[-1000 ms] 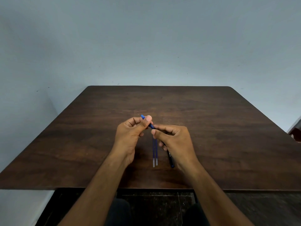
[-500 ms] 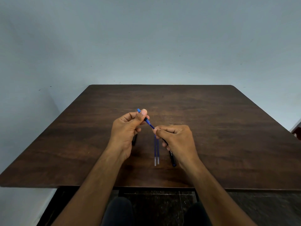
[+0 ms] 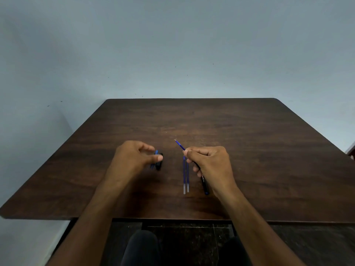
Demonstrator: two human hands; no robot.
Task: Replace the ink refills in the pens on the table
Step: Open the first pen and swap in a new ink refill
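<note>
While right hand (image 3: 211,164) grips slim black pen (image 3: 204,182), smooth dark wooden table (image 3: 269,150)

I sit at a dark wooden table (image 3: 249,150) filling the middle of the frame. A plain grey-blue wall (image 3: 172,45) covers the upper half. Dark speckled floor (image 3: 192,244) shows at the bottom.

I see right hand (image 3: 212,166) pinching pen (image 3: 203,181), tip toward 11 o'clock; left hand (image 3: 132,160) over cap (image 3: 159,162); two refills (image 3: 186,177) between.

Plain room (wooden table (image 3: 249,150), bare wall (image 3: 172,45))
</note>
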